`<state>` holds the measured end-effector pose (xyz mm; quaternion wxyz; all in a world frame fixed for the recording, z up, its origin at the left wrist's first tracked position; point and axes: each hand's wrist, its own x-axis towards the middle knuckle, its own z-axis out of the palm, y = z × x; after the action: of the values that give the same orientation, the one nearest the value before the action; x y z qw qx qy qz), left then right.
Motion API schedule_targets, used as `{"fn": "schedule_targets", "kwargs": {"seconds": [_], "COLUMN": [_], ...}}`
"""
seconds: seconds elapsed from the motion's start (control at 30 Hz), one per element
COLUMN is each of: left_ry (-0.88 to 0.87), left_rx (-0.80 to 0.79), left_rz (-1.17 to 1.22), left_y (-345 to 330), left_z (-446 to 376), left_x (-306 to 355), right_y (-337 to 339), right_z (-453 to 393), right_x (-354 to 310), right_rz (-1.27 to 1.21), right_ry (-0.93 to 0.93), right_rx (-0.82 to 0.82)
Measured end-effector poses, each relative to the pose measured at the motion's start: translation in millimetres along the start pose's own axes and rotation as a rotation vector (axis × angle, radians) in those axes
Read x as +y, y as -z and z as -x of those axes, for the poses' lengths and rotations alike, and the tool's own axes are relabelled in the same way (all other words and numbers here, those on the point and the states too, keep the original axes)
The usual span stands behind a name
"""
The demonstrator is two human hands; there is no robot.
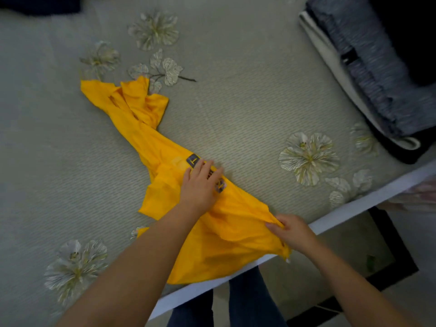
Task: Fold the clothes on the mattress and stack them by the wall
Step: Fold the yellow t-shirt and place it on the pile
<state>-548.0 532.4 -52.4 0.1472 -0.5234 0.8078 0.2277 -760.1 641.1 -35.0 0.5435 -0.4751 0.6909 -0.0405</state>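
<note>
Right hand [292, 230] pinches yellow shirt [165, 152] hem, left hand [200, 182] flat on it; thin, limp, likely slippery, so grip corners.

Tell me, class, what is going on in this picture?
A person stands at the edge of a mattress with a crumpled yellow shirt stretched across it. The left hand rests flat on the shirt over its printed patch, while the right hand pinches the cloth near the mattress edge. The shirt is not yet folded. A stack of folded clothes already sits at the far right of the mattress.
</note>
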Motion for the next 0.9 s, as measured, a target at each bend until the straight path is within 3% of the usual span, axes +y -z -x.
{"fn": "schedule_targets", "kwargs": {"seconds": [0.1,0.2,0.27,0.33,0.4,0.43,0.5,0.63,0.7,0.77,0.9], "left_ry": [0.016,0.017,-0.017,-0.138,-0.202,-0.199,-0.214,-0.216,-0.246,-0.18,-0.122], "left_rx": [-0.146,-0.071,0.14,0.469,0.748,0.771,0.603,-0.313,-0.562,-0.495,-0.182], "left_rz": [-0.145,-0.184,-0.086,0.007,0.052,0.07,0.068,-0.137,-0.198,-0.13,-0.005], "left_y": [-5.2,23.4,61.8,98.6,124.3,130.5,121.9,53.0,27.3,17.7,29.5], "left_z": [-15.9,-28.0,-35.0,-35.1,-24.8,-20.1,-11.7,2.0,8.0,3.7,-29.2], "left_x": [-0.2,0.6,0.8,-5.2,-10.6,-10.9,-6.1,17.9,33.1,42.2,49.9], "right_y": [15.8,44.5,72.7,103.2,126.9,132.8,135.9,116.6,101.6,85.1,62.9], "right_z": [-1.2,-13.3,-25.8,-32.0,-30.6,-29.4,-32.1,-48.4,-47.9,-44.2,-41.0], "right_x": [11.6,-1.3,-24.8,-56.8,-80.7,-85.9,-81.6,-28.3,-1.0,16.9,29.0], "right_rz": [0.141,0.144,0.066,-0.051,-0.158,-0.171,-0.128,0.178,0.165,0.074,-0.035], "right_ry": [0.013,-0.012,0.072,0.189,0.328,0.369,0.33,-0.026,-0.165,-0.227,-0.245], "right_rx": [-0.04,0.081,0.328,0.559,0.634,0.634,0.597,0.592,0.595,0.597,0.609]}}
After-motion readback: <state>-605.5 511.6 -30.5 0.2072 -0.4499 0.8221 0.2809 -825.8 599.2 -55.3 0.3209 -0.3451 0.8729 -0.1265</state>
